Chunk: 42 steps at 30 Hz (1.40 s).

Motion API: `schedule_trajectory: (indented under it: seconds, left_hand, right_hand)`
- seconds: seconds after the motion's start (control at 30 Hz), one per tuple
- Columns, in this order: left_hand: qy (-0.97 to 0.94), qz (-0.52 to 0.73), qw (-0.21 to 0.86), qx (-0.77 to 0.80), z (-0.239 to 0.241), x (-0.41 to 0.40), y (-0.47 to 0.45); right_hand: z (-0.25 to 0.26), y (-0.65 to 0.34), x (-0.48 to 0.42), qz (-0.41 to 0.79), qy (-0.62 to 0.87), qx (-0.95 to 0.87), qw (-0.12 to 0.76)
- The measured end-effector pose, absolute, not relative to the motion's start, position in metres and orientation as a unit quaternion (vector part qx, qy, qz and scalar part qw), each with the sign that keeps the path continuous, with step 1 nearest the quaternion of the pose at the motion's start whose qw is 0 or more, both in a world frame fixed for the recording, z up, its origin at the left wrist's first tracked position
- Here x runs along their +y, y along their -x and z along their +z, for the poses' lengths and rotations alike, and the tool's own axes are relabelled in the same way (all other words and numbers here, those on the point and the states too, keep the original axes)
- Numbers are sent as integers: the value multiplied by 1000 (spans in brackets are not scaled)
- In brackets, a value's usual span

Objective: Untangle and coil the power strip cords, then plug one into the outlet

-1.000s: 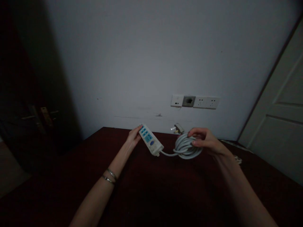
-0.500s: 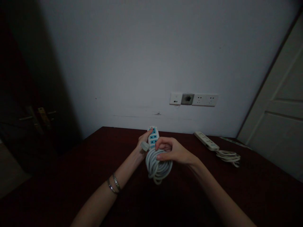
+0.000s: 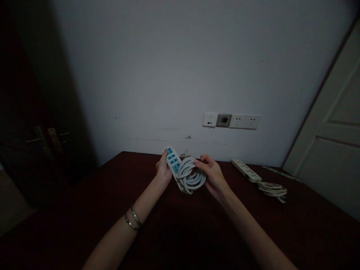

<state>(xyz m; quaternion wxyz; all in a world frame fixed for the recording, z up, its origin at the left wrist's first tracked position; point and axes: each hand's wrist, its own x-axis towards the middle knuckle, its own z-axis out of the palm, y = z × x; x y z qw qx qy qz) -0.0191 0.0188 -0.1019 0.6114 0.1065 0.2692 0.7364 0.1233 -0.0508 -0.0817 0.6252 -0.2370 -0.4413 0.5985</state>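
Observation:
My left hand (image 3: 163, 170) grips a white power strip (image 3: 172, 160) with blue sockets, held above the dark red table (image 3: 84, 210). Its grey-white cable (image 3: 191, 175) is wound into a coil that lies against the strip. My right hand (image 3: 212, 174) is closed round the right side of that coil. The plug shows just above the coil, near the strip's top. Two thin bracelets sit on my left wrist.
A second white power strip (image 3: 246, 170) lies on the table at the right, with its loosely coiled cord (image 3: 273, 190) beside it. A row of wall sockets (image 3: 231, 120) is above the table. A pale door (image 3: 334, 131) stands at right, a dark door with handle (image 3: 50, 137) at left.
A second ago the strip and coil were apart, one in each hand. My right hand brought the coil over to the strip, and both are now held together, tilted up.

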Motion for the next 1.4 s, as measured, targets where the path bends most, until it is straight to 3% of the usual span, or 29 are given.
schedule_trajectory:
  seconds: [0.43, 0.77, 0.93, 1.13, 1.4]
  left_hand:
    - [-115, 810, 474, 324, -92, 18, 21]
    - [-103, 761, 556, 318, -96, 15, 14]
    - [-102, 770, 549, 309, -92, 11, 16]
    - [-172, 784, 536, 263, -88, 11, 16]
    - [-123, 738, 611, 259, -92, 4, 1]
  right_hand:
    - [-86, -126, -45, 645, 238, -342, 640]
    - [-91, -115, -45, 640, 234, -362, 636]
    - [-95, -112, -45, 613, 258, -358, 655]
    - [-103, -120, -41, 607, 226, -444, 619]
    - [-105, -117, -40, 461, 314, -552, 620]
